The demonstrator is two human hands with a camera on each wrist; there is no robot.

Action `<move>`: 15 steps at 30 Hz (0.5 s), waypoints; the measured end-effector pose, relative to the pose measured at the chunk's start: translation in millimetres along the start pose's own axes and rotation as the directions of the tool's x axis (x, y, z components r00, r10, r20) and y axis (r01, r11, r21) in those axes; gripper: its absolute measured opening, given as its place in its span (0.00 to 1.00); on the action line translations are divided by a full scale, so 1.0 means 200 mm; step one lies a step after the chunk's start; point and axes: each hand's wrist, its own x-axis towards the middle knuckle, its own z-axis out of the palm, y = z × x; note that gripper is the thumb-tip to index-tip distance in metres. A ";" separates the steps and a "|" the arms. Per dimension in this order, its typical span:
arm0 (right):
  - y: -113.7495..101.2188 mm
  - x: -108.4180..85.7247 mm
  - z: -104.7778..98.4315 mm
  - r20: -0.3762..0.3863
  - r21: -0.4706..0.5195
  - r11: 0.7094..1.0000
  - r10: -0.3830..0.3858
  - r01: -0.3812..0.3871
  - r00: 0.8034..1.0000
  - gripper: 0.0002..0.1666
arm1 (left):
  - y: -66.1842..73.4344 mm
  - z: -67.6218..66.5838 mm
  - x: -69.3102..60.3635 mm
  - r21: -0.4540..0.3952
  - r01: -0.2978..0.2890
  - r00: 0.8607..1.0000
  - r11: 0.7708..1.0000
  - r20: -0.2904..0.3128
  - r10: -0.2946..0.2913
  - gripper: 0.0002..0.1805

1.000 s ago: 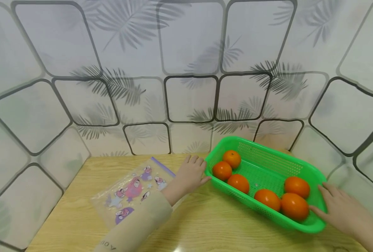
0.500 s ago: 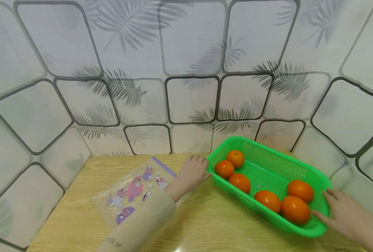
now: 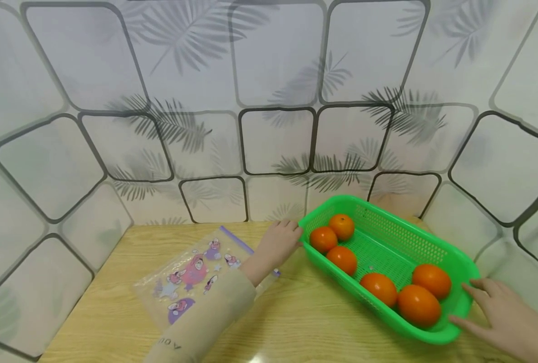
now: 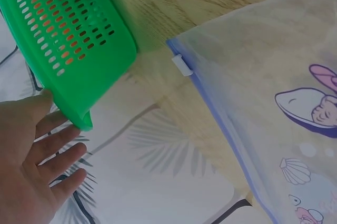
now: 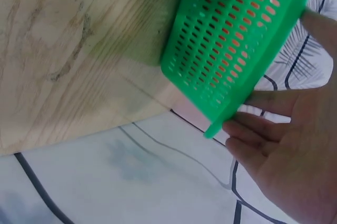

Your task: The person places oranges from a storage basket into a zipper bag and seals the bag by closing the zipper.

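Observation:
A green plastic basket (image 3: 377,302) with perforated walls sits on the table at the right, holding several round orange fruits (image 3: 419,305). At its left end, my left hand (image 3: 279,244) grips the rim. The left wrist view has that thumb against the basket's outer wall (image 4: 100,71), with the fingers (image 4: 63,161) loosely bent around the rim's edge. At the other end, my right hand (image 3: 504,312) has its fingers spread beside the rim. In the right wrist view, its fingertips touch the basket's edge (image 5: 216,129).
A clear zip bag (image 3: 196,277) with purple and pink cartoon prints lies flat on the wooden table (image 3: 305,327), partly beneath my left forearm. Its slider (image 4: 182,65) shows in the left wrist view. A patterned wall covering (image 3: 273,141) rises behind and at both sides.
The basket has shifted slightly right and turned a little, its near right corner coming closer. My left hand moved with it and its fingers bent more at the rim. The bag stayed put.

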 end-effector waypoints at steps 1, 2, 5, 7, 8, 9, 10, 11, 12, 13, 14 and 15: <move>0.01 -0.01 0.00 -0.008 0.010 1.000 -0.012 0.012 1.000 0.47 | 0.00 0.00 0.00 -0.010 0.004 1.000 1.000 0.007 -0.004 0.16; 0.02 -0.01 0.00 -0.009 0.020 1.000 -0.021 0.021 1.000 0.47 | 0.00 0.00 0.01 -0.016 0.007 1.000 1.000 0.010 -0.007 0.16; 0.04 -0.03 0.00 0.008 0.030 0.999 -0.039 0.039 0.999 0.48 | 0.00 0.01 0.01 -0.039 0.026 0.999 0.999 0.039 -0.024 0.17; 0.05 -0.03 0.00 0.012 0.023 0.998 -0.058 0.057 0.998 0.49 | 0.00 0.01 0.02 -0.049 0.041 0.998 0.998 0.060 -0.038 0.20; 0.06 -0.04 0.00 0.008 0.018 0.997 -0.069 0.069 0.998 0.48 | 0.01 0.01 0.02 -0.056 0.048 0.997 0.997 0.068 -0.044 0.21; 0.06 -0.04 0.00 -0.002 0.013 0.997 -0.081 0.081 0.997 0.48 | 0.01 0.00 0.02 -0.062 0.055 0.996 0.997 0.080 -0.050 0.23; 0.06 -0.04 0.00 -0.021 0.004 0.995 -0.095 0.095 0.995 0.48 | 0.02 0.00 0.02 -0.066 0.059 0.995 0.996 0.087 -0.053 0.24; 0.06 -0.04 -0.01 -0.033 -0.003 0.994 -0.105 0.105 0.994 0.47 | 0.02 0.00 0.02 -0.067 0.064 0.994 0.996 0.096 -0.058 0.26; 0.05 -0.04 -0.01 -0.035 -0.010 0.994 -0.109 0.108 0.993 0.46 | 0.02 -0.01 0.03 -0.068 0.069 0.993 0.995 0.104 -0.062 0.28; 0.05 -0.04 -0.02 -0.038 -0.017 0.993 -0.115 0.115 0.993 0.45 | 0.03 -0.01 0.03 -0.071 0.073 0.991 0.995 0.113 -0.065 0.29; 0.04 -0.04 -0.02 -0.037 -0.025 0.993 -0.119 0.118 0.992 0.45 | 0.03 -0.01 0.03 -0.074 0.078 0.990 0.994 0.119 -0.068 0.30; 0.03 -0.03 -0.03 -0.035 -0.035 0.992 -0.125 0.123 0.992 0.44 | 0.04 -0.02 0.03 -0.075 0.083 0.989 0.994 0.126 -0.073 0.32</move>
